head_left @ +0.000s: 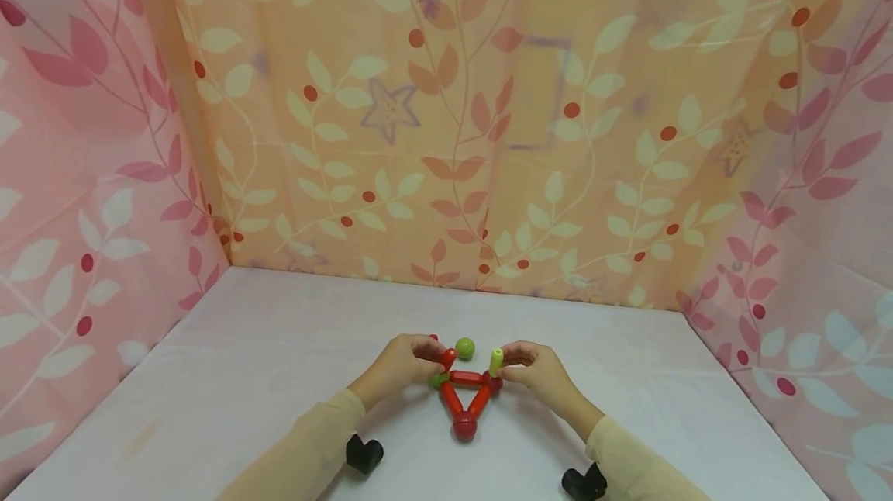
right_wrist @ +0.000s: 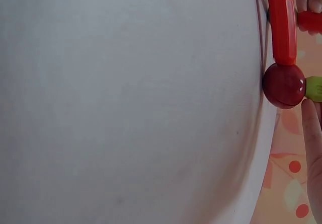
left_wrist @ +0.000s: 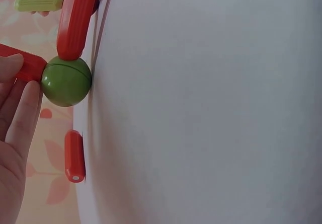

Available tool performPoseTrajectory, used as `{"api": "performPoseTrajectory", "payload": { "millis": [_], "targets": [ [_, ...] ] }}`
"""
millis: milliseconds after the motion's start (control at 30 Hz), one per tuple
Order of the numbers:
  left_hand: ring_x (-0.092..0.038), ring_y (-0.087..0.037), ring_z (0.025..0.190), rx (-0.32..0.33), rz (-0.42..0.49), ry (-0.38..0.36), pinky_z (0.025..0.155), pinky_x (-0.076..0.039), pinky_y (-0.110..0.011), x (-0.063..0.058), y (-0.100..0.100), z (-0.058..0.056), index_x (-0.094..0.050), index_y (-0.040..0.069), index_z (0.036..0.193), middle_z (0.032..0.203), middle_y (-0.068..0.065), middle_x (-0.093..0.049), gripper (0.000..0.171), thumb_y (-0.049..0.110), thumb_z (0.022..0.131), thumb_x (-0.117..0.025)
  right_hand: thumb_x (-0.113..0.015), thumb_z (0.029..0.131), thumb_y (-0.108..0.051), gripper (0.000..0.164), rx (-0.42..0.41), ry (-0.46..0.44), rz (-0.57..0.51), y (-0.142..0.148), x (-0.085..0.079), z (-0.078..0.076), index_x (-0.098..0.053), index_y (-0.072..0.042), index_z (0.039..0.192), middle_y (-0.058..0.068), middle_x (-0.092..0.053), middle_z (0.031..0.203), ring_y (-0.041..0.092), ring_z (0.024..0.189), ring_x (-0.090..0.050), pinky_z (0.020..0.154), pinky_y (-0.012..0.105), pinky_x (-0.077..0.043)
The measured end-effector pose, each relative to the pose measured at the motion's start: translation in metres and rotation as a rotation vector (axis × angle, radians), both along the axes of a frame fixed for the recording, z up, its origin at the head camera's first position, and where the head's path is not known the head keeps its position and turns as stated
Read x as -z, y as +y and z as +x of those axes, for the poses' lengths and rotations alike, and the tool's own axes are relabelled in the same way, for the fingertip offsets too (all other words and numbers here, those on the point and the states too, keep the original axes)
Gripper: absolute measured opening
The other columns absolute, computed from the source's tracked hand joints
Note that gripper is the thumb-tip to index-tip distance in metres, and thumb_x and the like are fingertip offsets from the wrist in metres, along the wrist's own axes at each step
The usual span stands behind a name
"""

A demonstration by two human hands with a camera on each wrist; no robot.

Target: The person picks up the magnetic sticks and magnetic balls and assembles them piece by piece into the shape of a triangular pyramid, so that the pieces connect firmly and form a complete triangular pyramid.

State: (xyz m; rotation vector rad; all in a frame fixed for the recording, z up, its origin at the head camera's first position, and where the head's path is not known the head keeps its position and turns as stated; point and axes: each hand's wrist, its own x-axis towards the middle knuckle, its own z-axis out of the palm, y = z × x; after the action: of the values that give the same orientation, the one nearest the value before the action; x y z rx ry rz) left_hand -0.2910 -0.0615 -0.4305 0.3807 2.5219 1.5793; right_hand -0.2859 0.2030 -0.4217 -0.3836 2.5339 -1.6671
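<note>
Head cam looks forward and down from farther back. The wrist cams sit way closer, tipped sideways, and both catch the yellow-green rod (left_wrist: 39, 2).

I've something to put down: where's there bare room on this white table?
Free: from left sleeve to left curtain, and right sleeve to right curtain. Crowded: between left hand and right hand, around the mostly red triangle, green ball just beyond.

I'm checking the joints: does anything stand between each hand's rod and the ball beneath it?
Nothing visible does. In the wrist views, the red rod in the left hand meets the green ball, and the lime rod in the right hand meets the red ball.
</note>
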Motion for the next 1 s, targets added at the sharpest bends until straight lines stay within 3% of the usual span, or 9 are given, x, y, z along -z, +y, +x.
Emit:
{"api": "performPoseTrajectory", "payload": {
  "millis": [333,467,667,1000],
  "targets": [
    [-0.061,-0.019,0.108,-0.026,-0.011,0.004,0.099,-0.051,-0.043,-0.006,-0.004,0.003,-0.074,0.012,0.102,0.107,0.001,-0.073,0.018,0.013,0.084,-0.077,-0.076,0.083,-0.004,0.028,-0.032,0.027,0.034,-0.01,0.001,0.0,-0.069,0.003,0.109,0.015,-0.074,0.103,0.019,0.1,-0.067,0.081,0.02,-0.055],
    [-0.061,-0.019,0.108,-0.025,-0.021,-0.002,0.1,-0.05,-0.045,-0.004,-0.006,0.002,-0.074,0.013,0.103,0.106,0.002,-0.073,0.019,0.014,0.084,-0.078,-0.075,0.083,-0.005,0.027,-0.034,0.034,0.045,-0.012,0.003,0.0,-0.07,0.001,0.109,0.015,-0.074,0.102,0.023,0.103,-0.067,0.088,0.03,-0.057],
    [-0.061,-0.019,0.108,-0.018,-0.027,0.002,0.1,-0.051,-0.046,-0.001,-0.007,0.002,-0.074,0.014,0.103,0.105,0.002,-0.073,0.019,0.015,0.084,-0.078,-0.076,0.083,-0.006,0.027,-0.032,0.029,0.043,-0.014,0.001,0.002,-0.07,0.0,0.109,0.015,-0.074,0.102,0.026,0.104,-0.067,0.09,0.033,-0.055],
    [-0.063,-0.021,0.11,-0.009,-0.026,0.008,0.1,-0.051,-0.045,-0.004,-0.013,-0.001,-0.074,0.014,0.107,0.108,0.0,-0.073,0.021,0.014,0.087,-0.075,-0.076,0.084,-0.009,0.025,-0.036,0.037,0.091,-0.012,0.004,0.001,-0.072,-0.005,0.109,0.009,-0.075,0.104,0.026,0.11,-0.065,0.101,0.05,-0.051]
  ]
}}
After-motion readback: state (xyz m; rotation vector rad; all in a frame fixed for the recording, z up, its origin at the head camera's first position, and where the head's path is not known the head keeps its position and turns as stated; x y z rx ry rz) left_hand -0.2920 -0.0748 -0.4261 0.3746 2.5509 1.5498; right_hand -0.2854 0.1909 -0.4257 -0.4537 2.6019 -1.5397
